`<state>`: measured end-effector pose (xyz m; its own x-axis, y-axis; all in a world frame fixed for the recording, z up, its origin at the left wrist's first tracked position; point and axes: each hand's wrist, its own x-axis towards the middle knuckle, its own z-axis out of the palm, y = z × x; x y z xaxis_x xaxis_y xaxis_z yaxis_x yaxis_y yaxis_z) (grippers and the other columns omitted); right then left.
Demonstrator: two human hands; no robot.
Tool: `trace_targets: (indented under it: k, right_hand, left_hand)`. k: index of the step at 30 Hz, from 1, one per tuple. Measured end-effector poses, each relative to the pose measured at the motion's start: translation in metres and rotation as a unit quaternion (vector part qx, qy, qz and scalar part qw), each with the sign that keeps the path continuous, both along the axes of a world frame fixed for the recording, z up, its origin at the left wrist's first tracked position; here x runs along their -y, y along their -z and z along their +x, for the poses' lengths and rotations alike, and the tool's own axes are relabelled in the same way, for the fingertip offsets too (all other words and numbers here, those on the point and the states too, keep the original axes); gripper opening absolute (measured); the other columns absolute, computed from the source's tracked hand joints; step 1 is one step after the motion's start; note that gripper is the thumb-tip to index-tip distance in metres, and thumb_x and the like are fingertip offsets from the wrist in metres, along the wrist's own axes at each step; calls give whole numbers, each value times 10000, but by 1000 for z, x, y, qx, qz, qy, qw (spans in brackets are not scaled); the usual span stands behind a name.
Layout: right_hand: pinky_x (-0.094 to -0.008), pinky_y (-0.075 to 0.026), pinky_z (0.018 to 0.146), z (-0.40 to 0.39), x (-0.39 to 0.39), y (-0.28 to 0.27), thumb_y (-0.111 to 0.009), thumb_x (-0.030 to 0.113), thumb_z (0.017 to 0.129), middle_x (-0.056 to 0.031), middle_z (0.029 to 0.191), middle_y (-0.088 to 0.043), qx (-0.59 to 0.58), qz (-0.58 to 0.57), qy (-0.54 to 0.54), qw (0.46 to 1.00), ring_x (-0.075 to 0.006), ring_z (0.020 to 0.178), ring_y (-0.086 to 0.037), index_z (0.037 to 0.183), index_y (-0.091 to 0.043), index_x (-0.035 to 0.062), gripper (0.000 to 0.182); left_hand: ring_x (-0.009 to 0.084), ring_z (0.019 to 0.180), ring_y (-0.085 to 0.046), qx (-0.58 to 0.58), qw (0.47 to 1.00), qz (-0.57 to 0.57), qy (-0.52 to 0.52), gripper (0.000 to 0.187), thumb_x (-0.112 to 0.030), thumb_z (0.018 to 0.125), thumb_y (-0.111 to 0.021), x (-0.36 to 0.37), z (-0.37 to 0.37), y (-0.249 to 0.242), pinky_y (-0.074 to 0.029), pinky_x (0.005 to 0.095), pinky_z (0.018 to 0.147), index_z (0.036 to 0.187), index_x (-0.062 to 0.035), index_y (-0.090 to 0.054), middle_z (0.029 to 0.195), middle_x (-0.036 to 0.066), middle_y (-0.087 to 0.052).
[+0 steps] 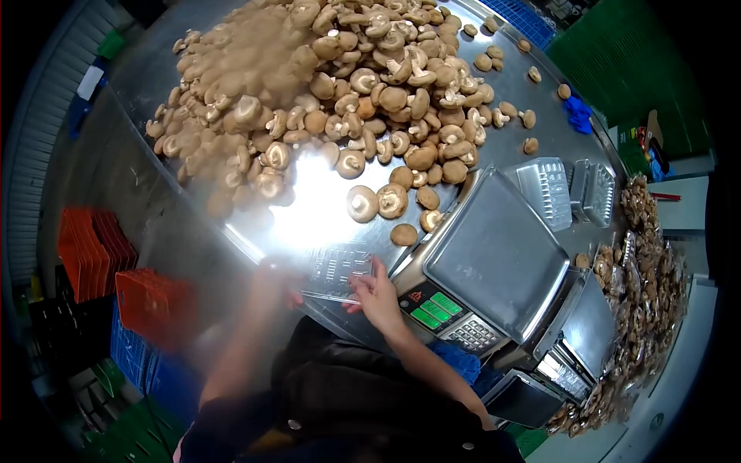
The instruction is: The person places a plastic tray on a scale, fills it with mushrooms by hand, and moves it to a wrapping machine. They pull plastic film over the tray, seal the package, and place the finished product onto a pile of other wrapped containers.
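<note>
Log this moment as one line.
left hand: blurred, at tray | right hand: gripping tray | mushrooms: heaped on table | scale: unloaded

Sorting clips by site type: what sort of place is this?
Probably a mushroom packing room: a big heap of loose mushrooms on a metal table, a digital scale near the heap, and what look like film-wrapped mushroom packs piled at the right.

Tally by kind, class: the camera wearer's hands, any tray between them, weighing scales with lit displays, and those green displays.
Hands: 2 (left hand, right hand)
Clear plastic tray: 1
Digital weighing scale: 1
Lit green displays: 3
Total: 7
</note>
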<state>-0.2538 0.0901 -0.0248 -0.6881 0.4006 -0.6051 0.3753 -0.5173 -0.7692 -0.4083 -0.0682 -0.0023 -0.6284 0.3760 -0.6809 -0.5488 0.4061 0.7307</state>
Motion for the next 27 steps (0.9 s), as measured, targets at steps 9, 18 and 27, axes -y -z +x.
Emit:
trace_targets:
  k: [9,18,27]
  right_hand:
    - [-270,-385,327,-52,-37,30,-335,-20,930,-197,935,-619,69,-9,171,983,-160,437,-530,1349,-271,-41,425]
    - [-291,-428,344,-177,-160,56,-373,-42,911,-160,753,-588,51,83,251,963,-203,481,-598,1031,-492,-89,175]
    - [-231,-390,319,-147,-121,35,-370,-28,932,-118,831,-598,-54,92,298,949,-135,429,-523,1374,-380,61,450]
  left_hand:
    - [193,447,-562,125,982,125,-65,387,26,884,-398,-73,-49,45,-418,249,340,1249,138,-332,939,259,-630]
    - [178,423,-515,24,975,185,-122,314,51,874,-379,-207,-131,82,-331,246,308,1183,95,-409,913,238,-623]
    - [184,402,-536,-14,955,250,-157,257,-3,945,-376,-178,-92,77,-327,222,298,1196,21,-425,894,163,-600]
